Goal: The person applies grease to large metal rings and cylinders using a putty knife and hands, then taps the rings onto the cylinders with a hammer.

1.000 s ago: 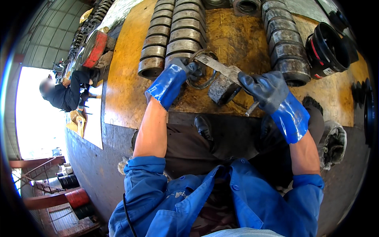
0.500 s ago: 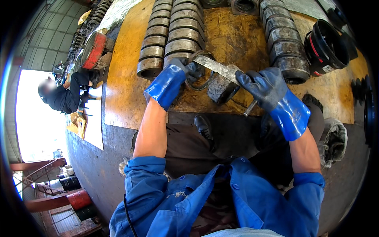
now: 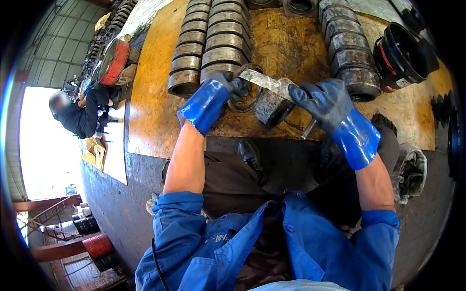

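Both of my hands wear blue rubber gloves. My left hand (image 3: 221, 92) is closed on the near-left side of a thin dark metal ring (image 3: 253, 103), tilted up off the board. In my right hand (image 3: 327, 104) is a flat, pale metal strip like a file (image 3: 267, 83), its far end lying across the ring's upper edge. Just beneath the strip sits a rough grey metal block (image 3: 268, 109). A short metal rod (image 3: 308, 129) sticks out below my right hand; whether the hand touches it is hidden.
Rows of steel rings (image 3: 225, 43) stand at the left and more rings (image 3: 350, 53) at the right on a stained yellow board (image 3: 155, 97). A black bucket (image 3: 400, 58) lies at far right. Another person (image 3: 80, 114) crouches at far left near a red-rimmed drum (image 3: 115, 62).
My right hand has shifted slightly up, and the strip's far end has moved a little to the right along the ring. The left hand stays in place.
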`<state>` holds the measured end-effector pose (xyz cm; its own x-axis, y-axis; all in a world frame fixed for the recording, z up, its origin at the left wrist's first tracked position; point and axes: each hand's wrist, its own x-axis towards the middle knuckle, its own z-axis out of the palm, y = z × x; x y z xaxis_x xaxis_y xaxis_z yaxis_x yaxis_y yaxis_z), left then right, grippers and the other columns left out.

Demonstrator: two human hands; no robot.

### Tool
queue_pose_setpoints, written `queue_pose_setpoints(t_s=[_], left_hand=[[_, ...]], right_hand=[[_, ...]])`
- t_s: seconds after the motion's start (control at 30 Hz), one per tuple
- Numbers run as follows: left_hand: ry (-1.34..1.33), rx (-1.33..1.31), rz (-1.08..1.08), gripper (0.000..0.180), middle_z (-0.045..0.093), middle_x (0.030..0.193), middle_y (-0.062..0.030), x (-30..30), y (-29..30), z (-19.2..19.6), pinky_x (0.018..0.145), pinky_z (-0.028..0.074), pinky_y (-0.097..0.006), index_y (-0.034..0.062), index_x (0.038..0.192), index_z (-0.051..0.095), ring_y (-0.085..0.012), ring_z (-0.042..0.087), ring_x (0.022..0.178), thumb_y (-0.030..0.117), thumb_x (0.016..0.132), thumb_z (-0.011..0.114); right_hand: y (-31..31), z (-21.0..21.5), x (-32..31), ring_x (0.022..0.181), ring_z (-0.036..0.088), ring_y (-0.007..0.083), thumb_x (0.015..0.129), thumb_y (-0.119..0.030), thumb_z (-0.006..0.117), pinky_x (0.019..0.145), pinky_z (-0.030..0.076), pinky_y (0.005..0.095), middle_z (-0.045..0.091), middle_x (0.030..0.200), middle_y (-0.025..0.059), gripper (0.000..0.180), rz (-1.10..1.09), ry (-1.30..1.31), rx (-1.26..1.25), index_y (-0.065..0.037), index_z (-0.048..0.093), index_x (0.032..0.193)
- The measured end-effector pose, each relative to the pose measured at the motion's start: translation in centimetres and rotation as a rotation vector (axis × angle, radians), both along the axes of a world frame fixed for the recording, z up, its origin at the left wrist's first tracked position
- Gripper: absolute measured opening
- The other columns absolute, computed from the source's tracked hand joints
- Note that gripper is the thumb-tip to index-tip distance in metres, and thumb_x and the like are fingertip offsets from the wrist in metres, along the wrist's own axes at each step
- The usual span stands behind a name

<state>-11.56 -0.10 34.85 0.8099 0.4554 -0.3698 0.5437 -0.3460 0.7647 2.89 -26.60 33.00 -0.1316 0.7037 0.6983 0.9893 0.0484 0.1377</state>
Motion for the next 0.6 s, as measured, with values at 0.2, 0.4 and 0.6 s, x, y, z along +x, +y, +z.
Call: queue_pose_setpoints(t_s=[0.2,0.4,0.6], left_hand=[[-0.086,0.027,0.019,0.018,0.069,0.078,-0.0072,-0.4,-1.4,1.7,0.061,0.045,-0.027,0.0008,0.092,0.067,-0.0141,0.061,0.067,0.017,0.086,0.060],[-0.085,-0.074,0.062,0.021,0.069,0.078,-0.0062,-0.3,-0.6,1.3,0.058,0.045,-0.027,0.0022,0.092,0.067,-0.0135,0.061,0.067,0.021,0.088,0.062],[-0.222,-0.190,0.057,0.024,0.069,0.076,-0.0088,0.3,1.9,-1.6,0.059,0.048,-0.026,-0.0017,0.093,0.067,-0.0142,0.064,0.067,0.022,0.088,0.063]], right_hand=[[-0.4,-0.5,1.0,0.061,0.061,0.0242,0.067,-0.002,0.067,0.049,0.050,0.0362,0.062,0.080,0.0087,0.051,-0.043,0.088,-0.071,-0.008,0.057,0.117],[-0.7,-1.0,1.8,0.062,0.062,0.0280,0.071,-0.006,0.067,0.054,0.050,0.0387,0.063,0.076,0.0101,0.044,-0.110,0.266,-0.105,-0.012,0.060,0.114],[-1.1,-2.0,1.9,0.079,0.065,0.0293,0.074,-0.009,0.068,0.069,0.053,0.0413,0.066,0.083,0.0102,0.042,-0.212,0.566,-0.183,-0.016,0.062,0.115]])
